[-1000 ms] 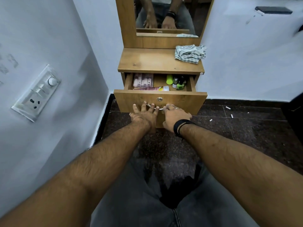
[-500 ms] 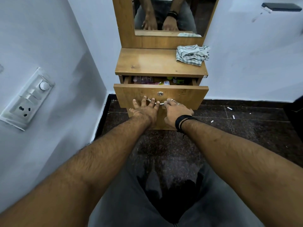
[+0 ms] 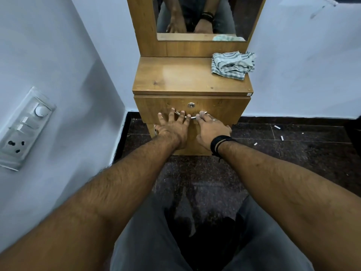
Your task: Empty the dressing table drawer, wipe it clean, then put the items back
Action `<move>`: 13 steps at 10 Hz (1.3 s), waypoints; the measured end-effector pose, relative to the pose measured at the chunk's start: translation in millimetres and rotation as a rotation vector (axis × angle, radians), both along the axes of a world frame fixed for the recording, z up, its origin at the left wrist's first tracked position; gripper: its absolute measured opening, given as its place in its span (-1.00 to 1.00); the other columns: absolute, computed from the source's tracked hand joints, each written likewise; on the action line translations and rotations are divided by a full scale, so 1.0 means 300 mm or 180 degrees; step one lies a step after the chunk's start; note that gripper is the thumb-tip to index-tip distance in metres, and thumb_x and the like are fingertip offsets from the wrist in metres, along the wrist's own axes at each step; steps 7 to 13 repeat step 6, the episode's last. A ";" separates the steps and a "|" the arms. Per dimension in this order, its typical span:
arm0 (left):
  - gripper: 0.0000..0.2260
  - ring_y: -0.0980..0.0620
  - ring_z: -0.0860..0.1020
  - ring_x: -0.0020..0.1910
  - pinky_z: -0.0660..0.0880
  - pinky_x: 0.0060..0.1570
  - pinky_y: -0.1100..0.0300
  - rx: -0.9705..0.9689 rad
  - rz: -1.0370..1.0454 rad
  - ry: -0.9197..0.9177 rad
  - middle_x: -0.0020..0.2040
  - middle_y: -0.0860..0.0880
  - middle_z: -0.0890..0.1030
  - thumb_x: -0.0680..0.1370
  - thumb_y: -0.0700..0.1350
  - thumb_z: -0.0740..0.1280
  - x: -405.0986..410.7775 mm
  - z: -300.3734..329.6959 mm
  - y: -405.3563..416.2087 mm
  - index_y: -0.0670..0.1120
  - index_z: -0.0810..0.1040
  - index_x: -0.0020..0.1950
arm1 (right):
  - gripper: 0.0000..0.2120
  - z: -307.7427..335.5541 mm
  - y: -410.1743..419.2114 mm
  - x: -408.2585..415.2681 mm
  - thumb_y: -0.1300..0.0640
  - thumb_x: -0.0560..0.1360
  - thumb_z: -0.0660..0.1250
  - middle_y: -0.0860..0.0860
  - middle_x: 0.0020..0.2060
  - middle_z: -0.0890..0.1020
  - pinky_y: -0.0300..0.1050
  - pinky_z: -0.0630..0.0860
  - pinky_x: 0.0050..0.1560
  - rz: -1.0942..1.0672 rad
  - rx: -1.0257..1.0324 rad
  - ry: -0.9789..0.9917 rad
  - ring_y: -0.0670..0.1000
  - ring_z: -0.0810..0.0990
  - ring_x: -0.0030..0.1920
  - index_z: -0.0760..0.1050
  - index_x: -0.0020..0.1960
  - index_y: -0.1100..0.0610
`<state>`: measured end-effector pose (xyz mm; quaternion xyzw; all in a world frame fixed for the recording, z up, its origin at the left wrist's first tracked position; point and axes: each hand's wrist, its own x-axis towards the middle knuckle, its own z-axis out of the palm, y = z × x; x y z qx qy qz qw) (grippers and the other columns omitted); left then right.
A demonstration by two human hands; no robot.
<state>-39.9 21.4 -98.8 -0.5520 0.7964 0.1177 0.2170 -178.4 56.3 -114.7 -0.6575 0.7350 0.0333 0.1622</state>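
Observation:
The wooden drawer (image 3: pixel 220 107) of the dressing table is pushed fully in, so its contents are hidden. A round lock (image 3: pixel 191 105) sits above a curved metal handle (image 3: pixel 193 117). My left hand (image 3: pixel 172 129) lies flat against the drawer front, fingers spread over the handle's left part. My right hand (image 3: pixel 212 130), with black bands on its wrist, presses on the front with its fingertips on the handle's right part. A crumpled striped cloth (image 3: pixel 232 64) lies on the right rear of the table top (image 3: pixel 175 75).
A mirror (image 3: pixel 199 16) in a wooden frame rises behind the table top. A switch and socket panel (image 3: pixel 25 128) is on the left wall. The dark floor (image 3: pixel 293 153) has small white scraps at the right. My knees are below.
The drawer, half open a second ago with bottles and packets showing, has been pushed shut by both hands. The items are out of sight now.

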 end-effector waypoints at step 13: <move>-0.28 -0.16 0.03 0.61 0.11 0.46 -0.38 -0.0059 -0.0717 0.0279 0.66 -0.01 0.05 0.60 0.11 0.28 0.021 0.268 -0.090 0.04 -0.03 0.66 | -0.28 0.236 -0.027 -0.055 -0.03 0.54 0.21 -0.07 0.61 0.03 0.13 0.25 0.49 0.0272 0.0155 -0.0155 0.04 0.08 0.59 -0.03 0.62 0.00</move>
